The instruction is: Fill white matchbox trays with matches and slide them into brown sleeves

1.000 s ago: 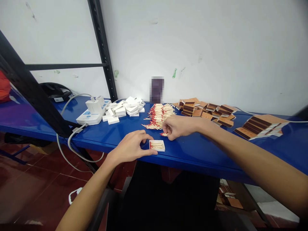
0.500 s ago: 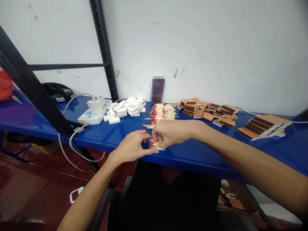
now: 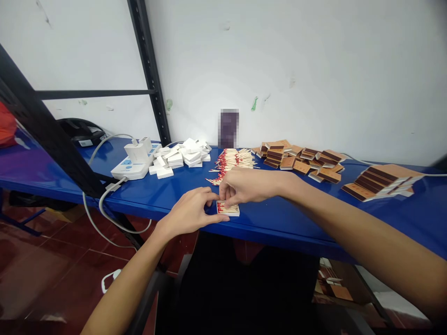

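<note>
- Right hand (image 3: pixel 244 186) came from pile (image 3: pixel 233 162) to tray (image 3: pixel 238 214), fingertips (image 3: pixel 226 200) on its matches (image 3: pixel 231 209); I cannot tell if the grip is released.
- Left hand (image 3: pixel 190 214) grip holds the tray.

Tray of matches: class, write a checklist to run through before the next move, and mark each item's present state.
1. The tray lies flat on the table, near its front edge: ok.
2. The left hand touches the tray's left end: ok.
3. The right hand has its fingertips at the tray's far edge: ok.
4. Red heads in the tray point left: ok.
5. The right hand grips matches: cannot tell.
6. The pile of loose matches lies just behind the right hand: ok.
</note>
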Motion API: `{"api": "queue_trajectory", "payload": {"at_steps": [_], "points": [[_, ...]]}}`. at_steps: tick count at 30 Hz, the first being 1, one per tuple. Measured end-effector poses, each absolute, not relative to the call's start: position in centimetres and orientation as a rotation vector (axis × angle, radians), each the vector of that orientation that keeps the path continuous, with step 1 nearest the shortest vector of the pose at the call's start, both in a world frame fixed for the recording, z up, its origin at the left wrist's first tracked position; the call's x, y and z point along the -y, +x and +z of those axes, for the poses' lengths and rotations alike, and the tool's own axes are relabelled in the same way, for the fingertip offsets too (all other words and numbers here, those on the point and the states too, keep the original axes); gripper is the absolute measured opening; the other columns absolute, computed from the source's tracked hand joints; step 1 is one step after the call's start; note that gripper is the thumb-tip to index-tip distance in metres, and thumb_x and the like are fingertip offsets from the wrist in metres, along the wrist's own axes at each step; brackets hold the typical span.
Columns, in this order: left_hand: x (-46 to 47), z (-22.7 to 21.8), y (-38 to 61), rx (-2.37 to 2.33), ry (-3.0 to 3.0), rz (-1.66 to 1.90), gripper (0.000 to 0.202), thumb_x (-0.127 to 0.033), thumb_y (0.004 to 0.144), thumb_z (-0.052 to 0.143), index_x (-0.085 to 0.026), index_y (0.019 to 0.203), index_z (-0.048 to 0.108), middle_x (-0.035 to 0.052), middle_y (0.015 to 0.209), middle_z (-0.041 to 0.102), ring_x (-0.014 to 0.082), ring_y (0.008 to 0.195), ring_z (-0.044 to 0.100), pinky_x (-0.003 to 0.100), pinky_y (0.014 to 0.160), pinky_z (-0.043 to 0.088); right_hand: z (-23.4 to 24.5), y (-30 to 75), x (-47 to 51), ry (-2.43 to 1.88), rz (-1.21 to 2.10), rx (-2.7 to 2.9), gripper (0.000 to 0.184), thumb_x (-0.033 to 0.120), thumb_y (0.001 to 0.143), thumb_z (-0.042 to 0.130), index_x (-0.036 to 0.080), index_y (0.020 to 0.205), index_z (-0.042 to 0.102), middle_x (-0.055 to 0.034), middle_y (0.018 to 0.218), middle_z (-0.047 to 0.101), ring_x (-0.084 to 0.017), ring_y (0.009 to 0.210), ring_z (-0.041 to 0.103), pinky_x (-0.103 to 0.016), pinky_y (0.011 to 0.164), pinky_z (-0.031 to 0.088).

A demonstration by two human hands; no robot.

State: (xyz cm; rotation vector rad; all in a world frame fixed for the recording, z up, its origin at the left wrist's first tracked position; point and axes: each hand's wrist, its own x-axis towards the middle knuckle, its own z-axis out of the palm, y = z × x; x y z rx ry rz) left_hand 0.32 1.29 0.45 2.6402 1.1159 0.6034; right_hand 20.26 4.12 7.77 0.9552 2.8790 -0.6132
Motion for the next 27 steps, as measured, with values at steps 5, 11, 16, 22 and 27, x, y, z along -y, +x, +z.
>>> {"api": "queue_trajectory", "payload": {"at_steps": [5, 11, 16, 22, 27], "points": [[-0.9, 0.6, 0.3, -1.064, 2.624, 0.719, 0.05, -0.056, 0.081, 0.069, -0.024, 0.119, 0.064, 0.0037, 0.102, 0.06, 0.0207, 0.091, 0.058, 0.033, 0.08, 0.046, 8.1, 22.0, -3.8, 1.031, -0.64, -2.955, 0.018, 0.027, 0.082, 0.067, 0.016, 0.093, 0.076, -0.0035, 0.078, 0.075, -0.014, 0.067, 0.064, -0.025, 0.061, 0.045], [-0.7, 0.4, 0.1, -0.929, 2.623, 0.817, 0.026, -0.035, 0.086, 0.067, -0.022, 0.108, 0.064, 0.0025, 0.108, 0.067, 0.0202, 0.1, 0.059, 0.034, 0.09, 0.047, 6.8, 23.7, -3.6, 1.087, -0.684, -2.997, 0.019, 0.03, 0.085, 0.065, 0.016, 0.092, 0.075, -0.0045, 0.082, 0.075, -0.015, 0.07, 0.065, -0.024, 0.063, 0.046], [-0.8, 0.3, 0.0, -0.881, 2.651, 0.8, 0.019, -0.034, 0.089, 0.064, -0.02, 0.102, 0.066, 0.0025, 0.103, 0.07, 0.0198, 0.098, 0.06, 0.034, 0.089, 0.046, 5.8, 23.4, -3.5, 1.108, -0.725, -2.982, 0.021, 0.033, 0.088, 0.062, 0.015, 0.086, 0.073, -0.0031, 0.072, 0.071, -0.013, 0.061, 0.059, -0.024, 0.058, 0.043], [-0.7, 0.5, -0.1, -0.83, 2.685, 0.728, 0.026, -0.036, 0.095, 0.058, -0.024, 0.116, 0.067, 0.0035, 0.109, 0.067, 0.0194, 0.099, 0.058, 0.034, 0.089, 0.045, 5.8, 23.1, -3.3, 1.143, -0.762, -2.955, 0.029, 0.041, 0.088, 0.061, 0.015, 0.081, 0.07, -0.002, 0.067, 0.065, -0.012, 0.058, 0.052, -0.025, 0.055, 0.037], [-0.6, 0.7, -0.1, -0.828, 2.757, 0.64, 0.029, -0.034, 0.098, 0.051, -0.029, 0.123, 0.066, 0.0049, 0.112, 0.062, 0.0201, 0.101, 0.056, 0.034, 0.089, 0.045, 6.4, 25.4, -3.8, 1.211, -0.698, -3.039, 0.033, 0.042, 0.091, 0.053, 0.016, 0.086, 0.071, -0.0034, 0.073, 0.068, -0.013, 0.063, 0.055, -0.026, 0.059, 0.038]]}}
